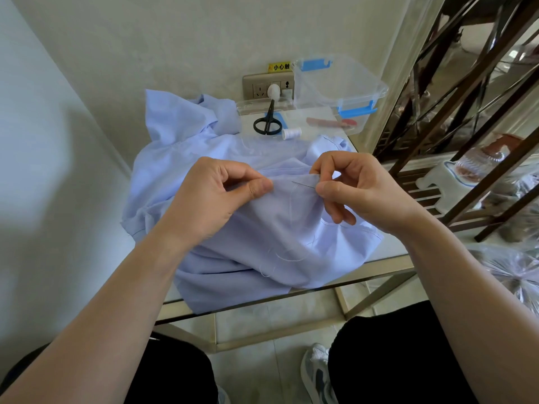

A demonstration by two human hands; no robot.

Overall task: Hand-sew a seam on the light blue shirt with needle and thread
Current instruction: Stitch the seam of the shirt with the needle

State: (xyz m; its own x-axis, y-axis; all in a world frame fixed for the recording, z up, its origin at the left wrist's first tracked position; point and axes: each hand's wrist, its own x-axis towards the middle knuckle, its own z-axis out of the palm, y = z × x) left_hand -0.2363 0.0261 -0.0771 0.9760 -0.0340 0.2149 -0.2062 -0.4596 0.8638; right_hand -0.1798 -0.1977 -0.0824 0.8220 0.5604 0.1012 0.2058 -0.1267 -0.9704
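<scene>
The light blue shirt (221, 153) lies crumpled over a small glass table (388, 255). My left hand (213, 196) pinches a raised fold of the shirt between thumb and forefinger. My right hand (358, 188) pinches the thin needle (303, 184), whose point lies against the fold's edge and aims left. White thread (288, 258) loops loosely over the shirt below my hands.
Black scissors (267, 121) and a white thread spool (291, 133) lie behind the shirt. A clear plastic box (344, 86) with blue clips stands at the back right, below a wall socket (262, 86). A dark metal shelf (466, 135) stands to the right. My knees are under the table's front edge.
</scene>
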